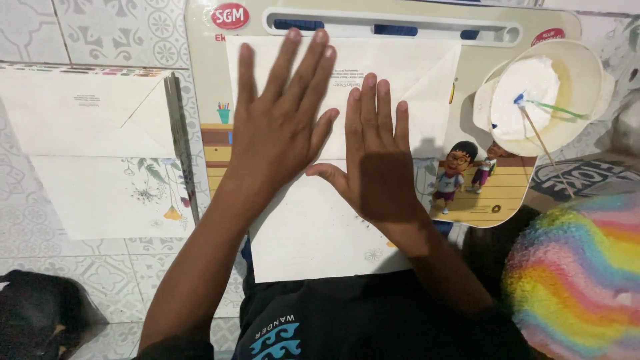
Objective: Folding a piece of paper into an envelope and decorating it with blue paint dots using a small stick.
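We press our left hand (277, 130) flat on the big white paper (313, 227). Its fingers (303, 60) are spread wide and hold nothing. Our right hand (377, 160) lies flat on the paper too, just beside the left one. Its fingers (380, 100) are close together, the thumb sticks out to the side, and they hold nothing either. The paper lies on a small lap desk (507, 200) with cartoon children painted on it. The top part of the paper is folded into slanted flaps. On the right corner of the desk sits a white bowl (587, 80) with white paste and a thin stick (540, 143) in it. On the tiled floor (40, 200) to the left lies a stack of white folded papers (93, 153) with little flowers on them. Something fluffy and rainbow-coloured (577, 273) is at the bottom right.
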